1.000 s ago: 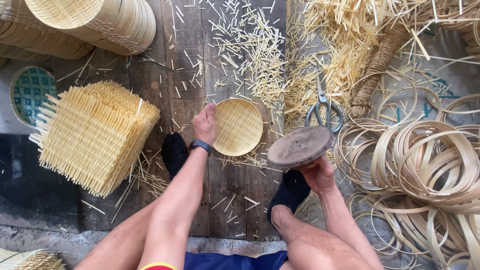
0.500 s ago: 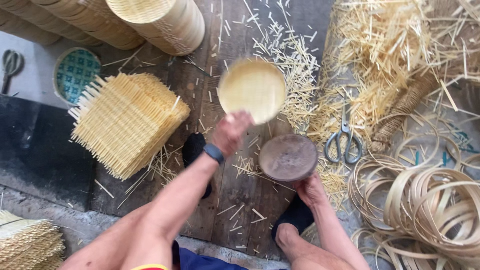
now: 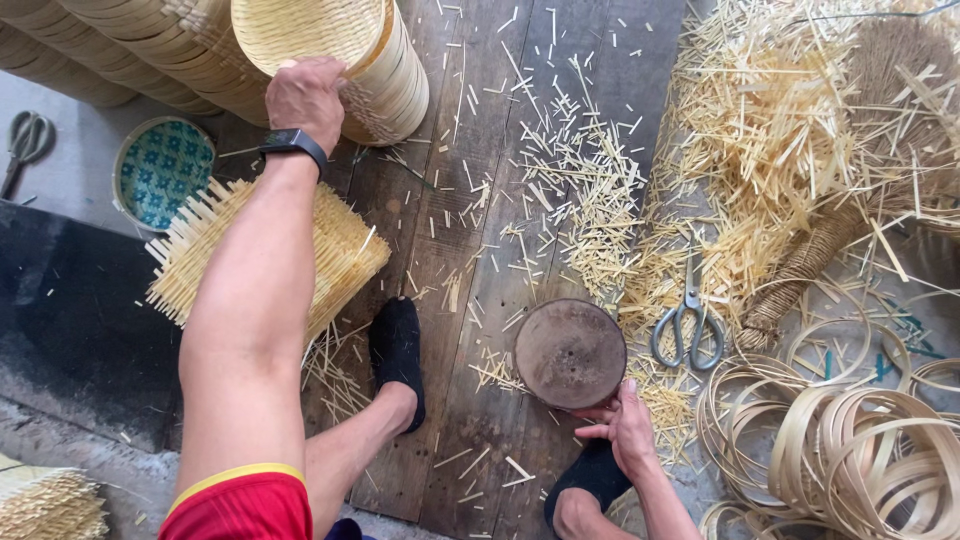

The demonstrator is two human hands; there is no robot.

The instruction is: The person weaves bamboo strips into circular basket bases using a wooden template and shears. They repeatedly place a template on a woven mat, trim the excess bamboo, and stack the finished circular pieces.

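Dark wooden planks (image 3: pixel 480 250) make up the floor, littered with short bamboo offcuts (image 3: pixel 590 180); over on one side there's a big messy heap of straw-coloured splints (image 3: pixel 790 130), scissors (image 3: pixel 688 325) lying at its edge, and coils of bent bamboo strip (image 3: pixel 860 460) beyond that; grey concrete runs along the other side. Left hand (image 3: pixel 305 100) is curled over the rim of a round woven tray (image 3: pixel 310 30), pressing it onto the end of a long stack of the same trays (image 3: pixel 150 50); right hand (image 3: pixel 625 425) grips the edge of a round dark wooden mould (image 3: pixel 570 352) down between the black-socked feet; a square woven mat pile (image 3: pixel 335 250) sits under the left arm.
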